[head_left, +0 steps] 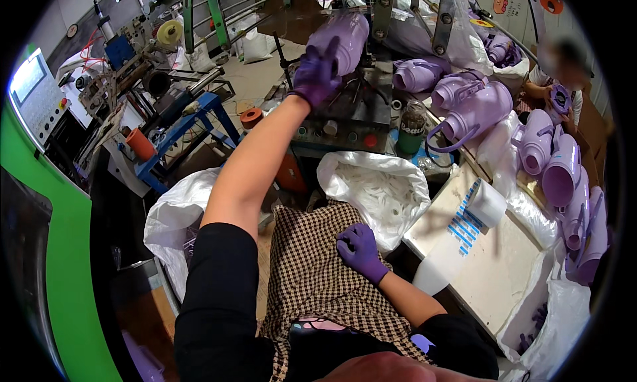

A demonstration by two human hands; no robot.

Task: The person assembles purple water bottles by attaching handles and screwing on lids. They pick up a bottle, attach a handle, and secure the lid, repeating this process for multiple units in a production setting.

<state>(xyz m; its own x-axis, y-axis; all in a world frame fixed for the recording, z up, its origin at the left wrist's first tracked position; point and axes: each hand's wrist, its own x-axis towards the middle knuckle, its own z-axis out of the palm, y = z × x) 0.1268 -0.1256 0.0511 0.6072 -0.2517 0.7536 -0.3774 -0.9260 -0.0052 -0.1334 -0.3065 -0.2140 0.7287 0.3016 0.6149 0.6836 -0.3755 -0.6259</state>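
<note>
My left hand (316, 75), in a purple glove, reaches far forward to a machine. Its fingers are stretched and spread against the near side of a light purple plastic jug body (348, 40), which lies tilted over the machine's bench. How firmly it touches the jug cannot be told. My right hand (361, 250), also gloved in purple, rests low before the checked apron (308, 269) with its fingers curled in. What those fingers hold, if anything, is hidden. Beside it stands a white sack (371, 163) of small whitish translucent pieces.
Several purple jug bodies (488, 106) with handles lie at the right. A white board (504, 269) carries a strip of blue labels (464, 226) and a white roll (486, 204). A glass jar (411, 126) stands near the machine. Another person (564, 83) sits at the far right, holding a purple part.
</note>
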